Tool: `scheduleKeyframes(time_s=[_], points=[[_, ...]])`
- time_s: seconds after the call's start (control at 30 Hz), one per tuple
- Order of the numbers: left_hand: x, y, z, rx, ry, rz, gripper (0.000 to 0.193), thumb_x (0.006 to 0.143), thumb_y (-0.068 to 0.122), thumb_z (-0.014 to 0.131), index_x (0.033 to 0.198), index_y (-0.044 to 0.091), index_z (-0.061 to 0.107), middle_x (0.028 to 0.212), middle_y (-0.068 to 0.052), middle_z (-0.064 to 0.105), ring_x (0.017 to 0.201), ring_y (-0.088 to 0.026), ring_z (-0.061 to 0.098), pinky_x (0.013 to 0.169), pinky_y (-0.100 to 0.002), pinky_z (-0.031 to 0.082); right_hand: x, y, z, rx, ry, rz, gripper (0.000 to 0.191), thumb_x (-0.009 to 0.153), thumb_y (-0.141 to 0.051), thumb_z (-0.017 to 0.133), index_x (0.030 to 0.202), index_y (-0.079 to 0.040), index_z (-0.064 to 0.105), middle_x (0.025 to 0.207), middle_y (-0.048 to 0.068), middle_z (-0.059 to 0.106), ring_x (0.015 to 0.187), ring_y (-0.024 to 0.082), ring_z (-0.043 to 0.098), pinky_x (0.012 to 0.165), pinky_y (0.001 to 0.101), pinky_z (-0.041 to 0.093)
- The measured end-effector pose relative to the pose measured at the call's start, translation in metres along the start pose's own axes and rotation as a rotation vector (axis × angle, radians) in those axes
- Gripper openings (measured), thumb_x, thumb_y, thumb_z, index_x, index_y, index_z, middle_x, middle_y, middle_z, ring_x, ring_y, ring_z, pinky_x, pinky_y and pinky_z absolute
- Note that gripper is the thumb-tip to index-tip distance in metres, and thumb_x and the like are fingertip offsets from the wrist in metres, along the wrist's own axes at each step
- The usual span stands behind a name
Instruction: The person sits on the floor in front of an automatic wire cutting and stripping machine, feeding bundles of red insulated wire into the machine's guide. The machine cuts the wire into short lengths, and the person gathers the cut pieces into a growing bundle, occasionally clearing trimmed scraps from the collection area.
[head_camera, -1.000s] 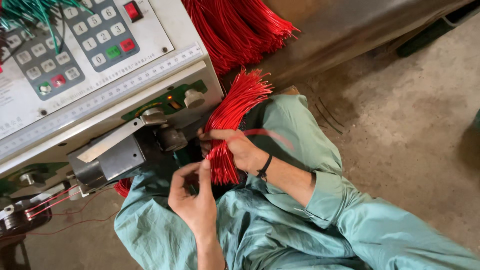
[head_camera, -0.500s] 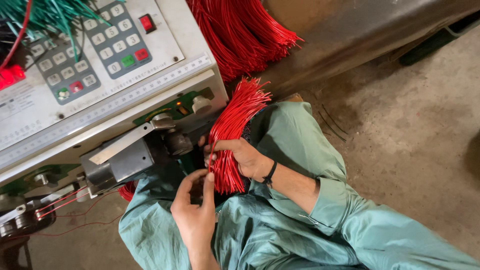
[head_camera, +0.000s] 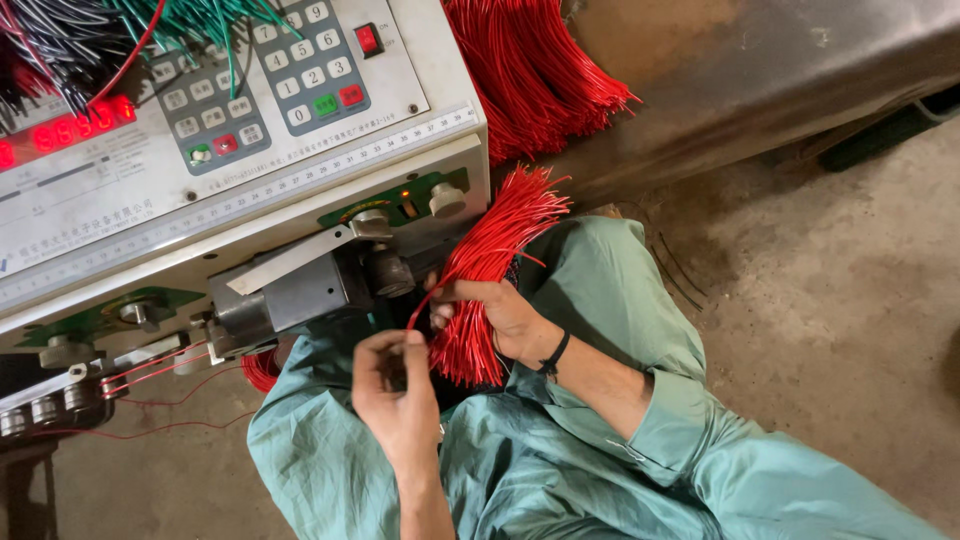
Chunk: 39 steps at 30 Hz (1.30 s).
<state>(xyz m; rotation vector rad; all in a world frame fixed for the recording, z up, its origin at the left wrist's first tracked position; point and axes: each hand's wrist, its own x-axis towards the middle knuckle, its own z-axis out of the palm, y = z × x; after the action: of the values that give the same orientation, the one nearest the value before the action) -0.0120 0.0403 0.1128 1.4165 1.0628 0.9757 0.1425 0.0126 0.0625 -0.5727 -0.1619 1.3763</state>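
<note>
My right hand (head_camera: 512, 320), a black band on its wrist, is closed around a bundle of cut red wires (head_camera: 492, 250) held upright over my lap. My left hand (head_camera: 396, 396) sits just left of the bundle, with thumb and fingers pinching a single red wire (head_camera: 418, 300) that curves up toward it. Both hands are right below the grey metal outlet block (head_camera: 300, 285) of a wire-cutting machine (head_camera: 150, 210). My green clothing (head_camera: 600, 300) lies under both hands.
The machine has two keypads (head_camera: 310, 55), a red digit display (head_camera: 65, 130) and a ruler strip along its edge. A pile of red wires (head_camera: 530, 70) lies behind it, green and black wires (head_camera: 170, 20) on top. Thin red wires feed in past rollers (head_camera: 60, 390). Concrete floor (head_camera: 830, 300) at right.
My left hand has risen slightly and closed in on the bundle, now pinching one wire. My right hand keeps its hold on the bundle.
</note>
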Motion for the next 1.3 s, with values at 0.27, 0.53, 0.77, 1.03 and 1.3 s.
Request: scheduleKeyframes(time_s=[0.27,0.53,0.77,1.03,1.3], points=[[-0.006,0.001,0.000,0.097,-0.009,0.050,0.013,0.096,0.012,0.074,0.095,0.001,0.067,0.077,0.002,0.065,0.069,-0.002,0.054,0.064,-0.019,0.046,-0.010,-0.010,0.008,0.036,-0.087,0.065,0.030,0.091,0.000,0.066,0.121,0.003,0.068,0.076,0.006,0.061,0.078,0.018,0.063,0.080,0.0348,0.056],[-0.012,-0.012,-0.010,0.009,-0.053,-0.064,0.014,0.094,0.012,0.075,0.098,0.000,0.071,0.078,0.001,0.065,0.068,-0.004,0.053,0.062,-0.020,0.043,-0.007,-0.009,0.004,-0.111,0.016,0.024,0.018,0.087,-0.006,0.074,0.103,-0.002,0.066,0.098,0.007,0.071,0.089,0.022,0.070,0.083,0.0393,0.058],[-0.009,-0.023,-0.022,0.063,-0.156,-0.032,0.021,0.094,0.016,0.075,0.107,0.000,0.073,0.088,-0.001,0.070,0.080,-0.008,0.061,0.074,-0.024,0.050,-0.012,-0.011,0.001,-0.001,-0.206,0.009,0.010,0.101,-0.006,0.073,0.100,-0.002,0.064,0.080,0.003,0.059,0.079,0.018,0.064,0.080,0.0366,0.057],[-0.050,-0.012,-0.009,-0.562,-0.664,-0.220,0.055,0.083,0.006,0.077,0.135,-0.001,0.058,0.122,-0.008,0.069,0.107,-0.018,0.065,0.096,-0.033,0.052,-0.105,-0.010,0.000,-1.040,-0.415,0.357,0.022,0.086,-0.017,0.079,0.100,-0.003,0.069,0.087,0.003,0.070,0.079,0.015,0.066,0.070,0.0317,0.057],[-0.073,-0.035,-0.001,-1.135,-0.286,-0.639,0.023,0.096,0.013,0.070,0.113,0.004,0.058,0.086,-0.006,0.059,0.078,-0.021,0.060,0.075,-0.041,0.054,-0.150,-0.013,0.004,-1.011,-0.277,0.831,0.022,0.079,-0.015,0.085,0.092,-0.005,0.071,0.083,0.001,0.072,0.072,0.011,0.067,0.069,0.0281,0.056]])
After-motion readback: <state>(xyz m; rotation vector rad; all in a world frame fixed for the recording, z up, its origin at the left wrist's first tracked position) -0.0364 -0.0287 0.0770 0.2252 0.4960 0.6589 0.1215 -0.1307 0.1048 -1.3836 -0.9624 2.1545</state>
